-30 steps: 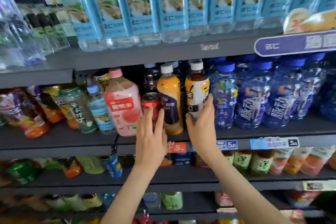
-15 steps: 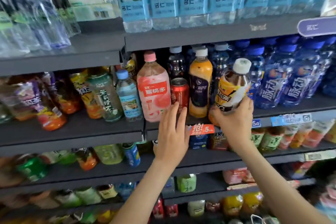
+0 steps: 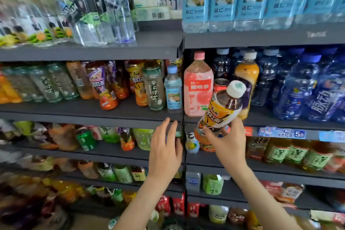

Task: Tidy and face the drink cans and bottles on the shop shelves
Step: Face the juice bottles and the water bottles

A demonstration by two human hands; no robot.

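Right hand grips tea bottle by its base, cap tilted up-right; left hand hangs relaxed, fingers straight.

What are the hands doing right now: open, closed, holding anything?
Left hand: open, fingers straight, holding nothing.
Right hand: closed round a tilted tea bottle, in front of the shelf.

Tea bottle: yellow-orange label, white cap.
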